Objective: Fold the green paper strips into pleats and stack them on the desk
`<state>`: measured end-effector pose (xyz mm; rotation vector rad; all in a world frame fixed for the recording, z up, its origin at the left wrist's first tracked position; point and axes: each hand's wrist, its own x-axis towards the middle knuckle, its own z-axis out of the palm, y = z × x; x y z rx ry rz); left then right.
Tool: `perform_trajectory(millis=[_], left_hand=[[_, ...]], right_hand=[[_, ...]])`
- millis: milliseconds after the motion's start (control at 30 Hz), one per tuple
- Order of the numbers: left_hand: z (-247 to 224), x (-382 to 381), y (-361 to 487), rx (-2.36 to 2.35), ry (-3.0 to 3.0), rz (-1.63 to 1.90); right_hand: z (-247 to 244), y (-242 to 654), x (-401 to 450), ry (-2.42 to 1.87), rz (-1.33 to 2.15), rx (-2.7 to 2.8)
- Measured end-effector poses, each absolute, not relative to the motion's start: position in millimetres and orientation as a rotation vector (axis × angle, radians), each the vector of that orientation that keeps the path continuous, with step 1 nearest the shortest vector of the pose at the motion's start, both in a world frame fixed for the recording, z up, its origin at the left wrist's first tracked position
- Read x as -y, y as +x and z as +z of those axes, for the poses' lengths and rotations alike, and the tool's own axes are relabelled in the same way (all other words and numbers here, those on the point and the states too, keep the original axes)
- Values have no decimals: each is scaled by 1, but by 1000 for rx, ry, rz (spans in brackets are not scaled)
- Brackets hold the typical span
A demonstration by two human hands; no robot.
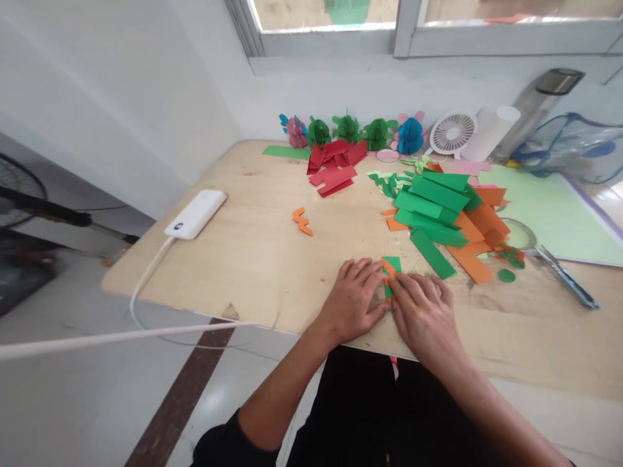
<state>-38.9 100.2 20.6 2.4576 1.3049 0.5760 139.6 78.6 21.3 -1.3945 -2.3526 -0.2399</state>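
At the table's near edge, a green paper strip point(393, 264) lies under an orange zigzag paper cutout point(388, 268), partly covered by my fingers. My left hand point(351, 299) rests palm down on the left side of the strip, its fingers stretched forward and fingertips touching the paper. From the right, my right hand point(424, 314) lies over the strip's other edge with its fingers extended and laid flat. Another orange zigzag cutout point(302, 221) lies alone farther up the table.
Green folded strips point(435, 201) and orange paper pieces point(474, 253) are heaped at right, beside a blue utility knife point(567, 277). Red folded papers point(335, 165) lie toward the back. Paper honeycomb figures point(346, 128) and a small fan point(453, 133) line the wall. A white power bank point(197, 214) sits left, cable trailing.
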Motion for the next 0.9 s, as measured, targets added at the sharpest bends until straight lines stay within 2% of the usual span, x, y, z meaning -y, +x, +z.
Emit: perform_trajectory(millis=[900], left_hand=[[20,-100,-40,-1281,2421,647]], right_hand=[[20,141,-80,-1380,-248,2367]])
